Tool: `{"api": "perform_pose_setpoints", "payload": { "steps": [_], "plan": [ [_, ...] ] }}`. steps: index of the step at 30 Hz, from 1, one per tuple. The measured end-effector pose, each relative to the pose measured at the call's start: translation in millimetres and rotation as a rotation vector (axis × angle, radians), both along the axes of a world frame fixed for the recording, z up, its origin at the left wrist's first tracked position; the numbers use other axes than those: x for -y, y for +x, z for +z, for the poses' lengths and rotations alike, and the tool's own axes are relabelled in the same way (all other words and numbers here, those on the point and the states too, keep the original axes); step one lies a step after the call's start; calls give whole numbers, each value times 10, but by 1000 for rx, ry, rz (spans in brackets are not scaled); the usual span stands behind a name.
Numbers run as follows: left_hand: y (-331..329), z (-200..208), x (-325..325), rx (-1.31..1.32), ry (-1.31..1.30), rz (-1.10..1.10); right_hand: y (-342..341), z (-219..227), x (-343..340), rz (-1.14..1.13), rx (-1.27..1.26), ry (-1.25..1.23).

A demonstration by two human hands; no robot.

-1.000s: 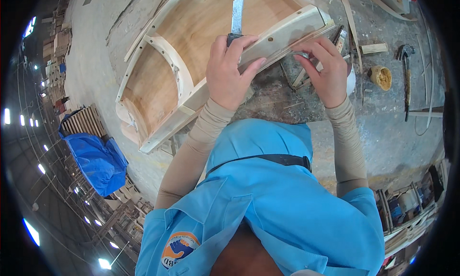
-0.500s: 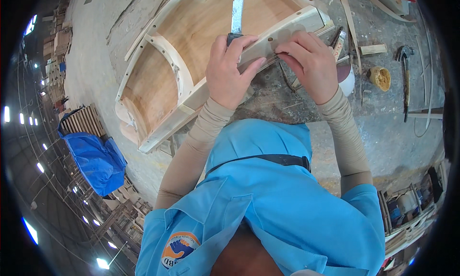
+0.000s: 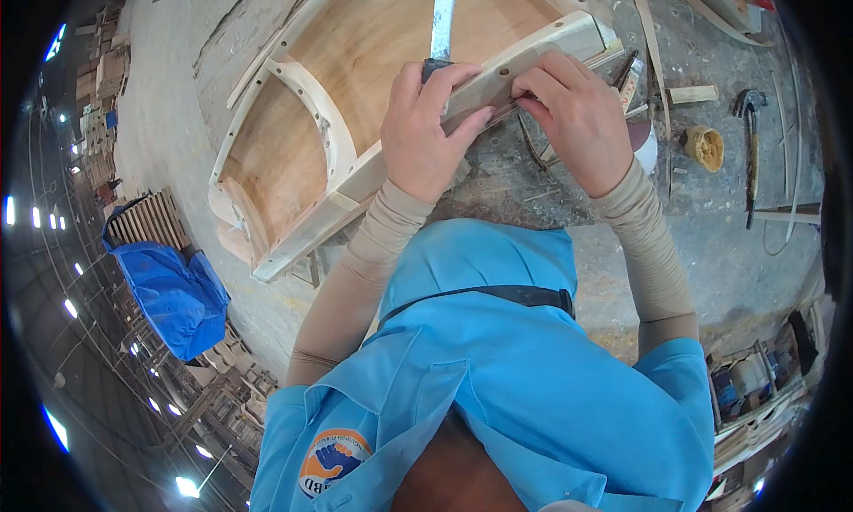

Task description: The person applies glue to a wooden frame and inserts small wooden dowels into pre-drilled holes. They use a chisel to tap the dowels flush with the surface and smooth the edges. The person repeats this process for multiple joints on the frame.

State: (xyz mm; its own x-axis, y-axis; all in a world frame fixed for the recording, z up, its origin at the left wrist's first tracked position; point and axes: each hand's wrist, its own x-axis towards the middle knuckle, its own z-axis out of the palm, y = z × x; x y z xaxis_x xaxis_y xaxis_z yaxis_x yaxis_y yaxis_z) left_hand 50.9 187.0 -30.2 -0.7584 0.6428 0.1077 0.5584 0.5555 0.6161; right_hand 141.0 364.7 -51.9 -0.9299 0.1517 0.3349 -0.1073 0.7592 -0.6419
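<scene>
My left hand is closed around the dark handle of a putty knife, a flat metal blade with a slanted tip pointing away from me. Its thumb and fingers also rest against the near rail of a pale wooden frame, which has a plywood panel, a curved rib and several holes. On that same rail, right of the left hand, my right hand has its thumb and fingertips pinched together at the edge. What they hold, if anything, is hidden by the fingers.
A tub of yellow paste and a hammer stand and lie to the right on the stained worktop. Near the right hand are a sandpaper disc and wood strips. A blue tarp covers something at left.
The view has shifted slightly. Both hands keep nearly the same places on the rail, and the right fingertips have curled in a little more.
</scene>
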Motion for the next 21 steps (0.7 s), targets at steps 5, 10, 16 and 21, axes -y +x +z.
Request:
{"api": "perform_pose_setpoints", "payload": {
  "steps": [5,10,16,21],
  "plan": [
    [3,12,-10,7,-7,2,20,-4,22,-19,-15,-7],
    [6,15,-3,14,-9,9,11,6,22,-12,-5,10],
    [-9,-10,8,-31,10,-14,12,3,12,0,-7,43],
    [-4,-19,11,-29,9,-2,16,-4,10,14,-17,69]
  ]
}}
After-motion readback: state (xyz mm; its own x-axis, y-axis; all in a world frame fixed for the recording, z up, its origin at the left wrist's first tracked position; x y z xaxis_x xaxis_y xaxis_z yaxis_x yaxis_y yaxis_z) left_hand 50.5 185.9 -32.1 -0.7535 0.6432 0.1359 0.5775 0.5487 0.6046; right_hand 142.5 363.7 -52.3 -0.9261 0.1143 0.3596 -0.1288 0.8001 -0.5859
